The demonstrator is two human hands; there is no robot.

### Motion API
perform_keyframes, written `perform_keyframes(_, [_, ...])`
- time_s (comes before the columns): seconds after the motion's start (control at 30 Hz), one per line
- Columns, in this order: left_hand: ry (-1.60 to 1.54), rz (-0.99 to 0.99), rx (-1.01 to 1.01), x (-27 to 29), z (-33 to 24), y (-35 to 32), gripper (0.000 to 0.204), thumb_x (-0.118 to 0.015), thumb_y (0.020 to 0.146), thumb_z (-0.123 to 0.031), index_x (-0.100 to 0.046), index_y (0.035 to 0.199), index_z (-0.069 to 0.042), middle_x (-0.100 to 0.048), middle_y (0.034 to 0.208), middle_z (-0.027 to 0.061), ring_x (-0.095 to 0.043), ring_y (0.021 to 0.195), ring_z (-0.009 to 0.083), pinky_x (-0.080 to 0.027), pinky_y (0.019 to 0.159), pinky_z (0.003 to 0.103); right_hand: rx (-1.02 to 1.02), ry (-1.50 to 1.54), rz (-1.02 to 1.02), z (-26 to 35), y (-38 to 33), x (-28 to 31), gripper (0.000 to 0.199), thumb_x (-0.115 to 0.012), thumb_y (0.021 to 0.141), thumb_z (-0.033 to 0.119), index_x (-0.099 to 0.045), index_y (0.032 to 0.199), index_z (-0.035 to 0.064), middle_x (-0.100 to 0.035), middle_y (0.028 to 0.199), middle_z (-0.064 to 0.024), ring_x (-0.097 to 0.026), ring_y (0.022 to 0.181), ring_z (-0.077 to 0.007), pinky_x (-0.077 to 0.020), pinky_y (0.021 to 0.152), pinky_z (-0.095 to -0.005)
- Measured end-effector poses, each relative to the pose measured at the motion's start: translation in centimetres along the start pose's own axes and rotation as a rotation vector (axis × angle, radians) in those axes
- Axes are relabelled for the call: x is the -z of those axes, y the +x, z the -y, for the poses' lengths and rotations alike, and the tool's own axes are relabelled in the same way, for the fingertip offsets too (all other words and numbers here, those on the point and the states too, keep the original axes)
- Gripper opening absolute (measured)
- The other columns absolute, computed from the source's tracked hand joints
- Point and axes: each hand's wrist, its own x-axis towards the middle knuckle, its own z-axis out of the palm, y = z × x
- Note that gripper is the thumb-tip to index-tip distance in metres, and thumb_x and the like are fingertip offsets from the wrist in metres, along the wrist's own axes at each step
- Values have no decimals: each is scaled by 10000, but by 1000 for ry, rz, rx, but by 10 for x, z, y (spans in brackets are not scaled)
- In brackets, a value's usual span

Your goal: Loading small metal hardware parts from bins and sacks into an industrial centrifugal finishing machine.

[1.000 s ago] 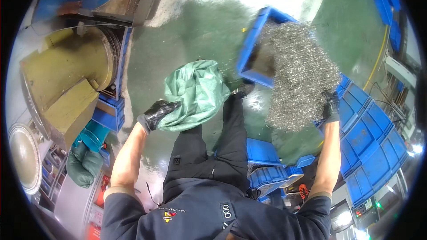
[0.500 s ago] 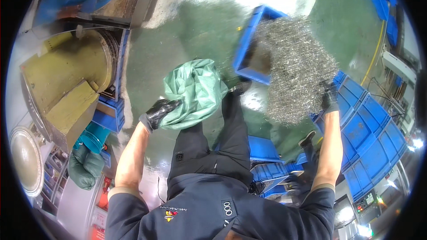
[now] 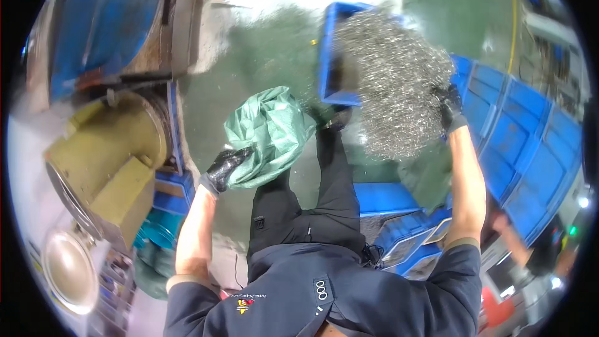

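My left hand [image 3: 228, 167], in a black glove, is closed on the gathered edge of a crumpled green sack [image 3: 269, 131]. The sack hangs in front of my left leg. With my right hand [image 3: 447, 109], also gloved in black, I hold a big tangled clump of silvery metal shavings [image 3: 399, 87] by its right side; my fingertips are partly sunk in it. Beyond the clump lies a blue crate [image 3: 326, 56] on the floor. The clump covers much of the crate's right part, and I cannot tell whether they touch.
Blue crates [image 3: 508, 131] are stacked to the right, and another blue crate [image 3: 385, 198] sits beside my legs. A yellowish round machine housing [image 3: 112, 143] stands at the left, near a teal bucket [image 3: 159, 228]. Another person's arm [image 3: 513, 240] shows at the lower right.
The view has shifted, so the surroundings sit differently. My right hand and the shavings have moved slightly left and up in the picture. Both hands keep their hold. Another person's arm now appears lower right.
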Motion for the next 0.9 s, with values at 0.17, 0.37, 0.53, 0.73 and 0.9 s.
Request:
perform_keyframes(0.17, [536,198,-147,14,-31,26,521,-506,796,53,-540,1303,-64,-559,1307,166,-537,1183,337,-404,1026,405,183,-27,-300,-68,-36,55,556,-675,824,94,-440,1324,24,-570,1193,-116,-558,1043,-241,-496,836,-367])
perform_keyframes(0.37, [384,354,-75,15,-56,29,552,-469,778,42,-510,1324,-31,-536,1329,193,-501,1232,344,-384,1048,406,25,375,-244,-91,-209,85,743,-623,846,-16,-232,1477,23,-481,1380,-155,-521,1198,-272,-481,960,-344])
perform_keyframes(0.53, [189,360,103,-44,-135,44,403,-408,912,-1,-527,1297,6,-545,1301,214,-521,1208,316,-388,1053,368,58,818,-366,-201,-400,160,836,-719,761,-55,-245,1450,-26,-506,1302,-210,-593,1047,-252,-532,896,-350])
perform_keyframes(0.73, [453,572,-231,-113,-218,0,492,-494,831,-4,-495,1323,1,-550,1293,198,-512,1215,331,-393,1053,389,27,640,-637,-332,-647,155,808,-728,746,-50,-288,1424,-33,-489,1311,-165,-594,1008,-207,-541,854,-324])
perform_keyframes(0.9, [866,675,-730,-242,-304,-60,482,-473,831,5,-502,1312,0,-575,1223,240,-556,1117,378,-431,973,431,-32,1111,-701,-449,-831,160,759,-734,812,168,-322,1431,15,-469,1370,-179,-571,1136,-274,-468,986,-375])
